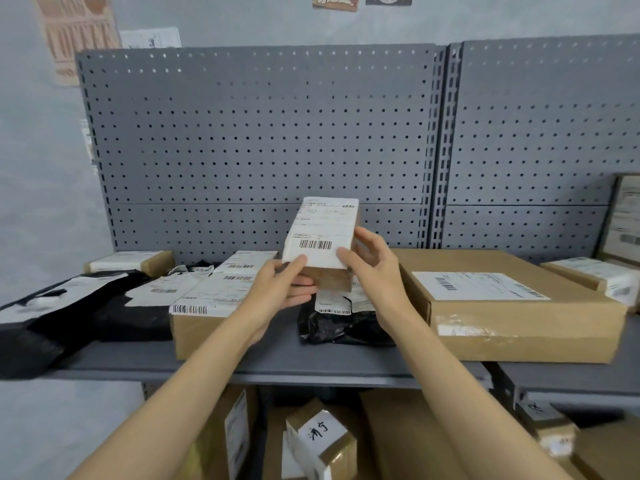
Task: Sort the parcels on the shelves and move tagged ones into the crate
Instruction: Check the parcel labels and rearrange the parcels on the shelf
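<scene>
Cardboard box (323, 244), small and oblong, is up in both our hands above the shelf (277, 362), tilted so its white label with barcode faces us. Left hand (282, 289) pinches the lower left corner, thumb on the label and fingers curled underneath; right hand (372, 261) clamps the right edge, thumb on the label front. We judge this is the check step: reading the label for a tag. Print is too blurred to tell whether it's tagged. Next move hinges on that: into the crate if tagged, back on the shelf if not; no crate in view, so we'd need to turn to find it. Around it: a flat big box (512, 306) with glossy tape on the right, a crinkly black bag (341, 327) just below our hands, slack black mailers (69, 306) left, rigid matte pegboard (259, 133) behind.
</scene>
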The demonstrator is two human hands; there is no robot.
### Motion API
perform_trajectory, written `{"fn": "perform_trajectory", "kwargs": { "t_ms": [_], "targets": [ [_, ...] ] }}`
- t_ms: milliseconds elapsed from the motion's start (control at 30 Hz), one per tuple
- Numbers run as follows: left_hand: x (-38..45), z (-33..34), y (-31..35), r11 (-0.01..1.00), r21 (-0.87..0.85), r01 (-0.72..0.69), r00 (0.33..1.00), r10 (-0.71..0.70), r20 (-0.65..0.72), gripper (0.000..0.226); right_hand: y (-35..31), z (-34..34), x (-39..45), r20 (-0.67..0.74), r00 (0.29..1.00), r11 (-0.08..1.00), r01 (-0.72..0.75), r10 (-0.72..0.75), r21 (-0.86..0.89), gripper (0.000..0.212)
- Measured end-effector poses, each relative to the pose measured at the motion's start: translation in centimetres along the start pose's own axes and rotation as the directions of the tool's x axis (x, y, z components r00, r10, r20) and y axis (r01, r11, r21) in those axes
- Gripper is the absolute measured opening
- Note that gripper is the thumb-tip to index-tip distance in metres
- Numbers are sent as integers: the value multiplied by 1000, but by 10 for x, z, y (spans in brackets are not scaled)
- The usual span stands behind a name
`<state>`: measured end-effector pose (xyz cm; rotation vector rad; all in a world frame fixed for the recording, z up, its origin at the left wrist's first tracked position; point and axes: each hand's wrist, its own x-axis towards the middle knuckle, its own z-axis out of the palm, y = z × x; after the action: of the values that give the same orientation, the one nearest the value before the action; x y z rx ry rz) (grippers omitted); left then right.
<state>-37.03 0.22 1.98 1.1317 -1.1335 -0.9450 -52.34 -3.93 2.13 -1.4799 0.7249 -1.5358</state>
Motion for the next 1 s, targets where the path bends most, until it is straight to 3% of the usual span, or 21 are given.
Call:
{"fn": "perform_trajectory", "kwargs": {
  "t_ms": [133, 267, 367, 533, 633, 867, 1000],
  "targets": [
    [0, -22, 9, 988, 150, 46, 997, -36, -73, 36, 15, 25, -4, 97, 981, 980, -179, 171, 83, 53],
    [0, -40, 15, 923, 344, 170, 982, -188, 19, 24, 27, 48, -6, 149, 954, 956, -276, 260, 101, 53],
    [9, -40, 15, 885, 416, 208, 972, -233, 9, 37, 30, 60, 0, 144, 952, 957, -283, 272, 68, 49],
    [26, -32, 12, 869, 421, 259, 958, -287, 3, 51, 37, 62, 13, 175, 924, 940, -334, 341, -69, 46],
    [33, -29, 7, 857, 428, 287, 950, -313, -9, 48, 45, 60, 19, 192, 889, 907, -387, 415, -168, 55],
    [46, -12, -22, 880, 286, 380, 921, -387, -35, 44, 60, 50, 26, 121, 938, 879, -251, 324, -406, 55],
    [57, -6, -27, 887, 187, 422, 906, -415, -76, 48, 64, 49, 35, 116, 927, 704, -184, 356, -686, 43]
  ]
}}
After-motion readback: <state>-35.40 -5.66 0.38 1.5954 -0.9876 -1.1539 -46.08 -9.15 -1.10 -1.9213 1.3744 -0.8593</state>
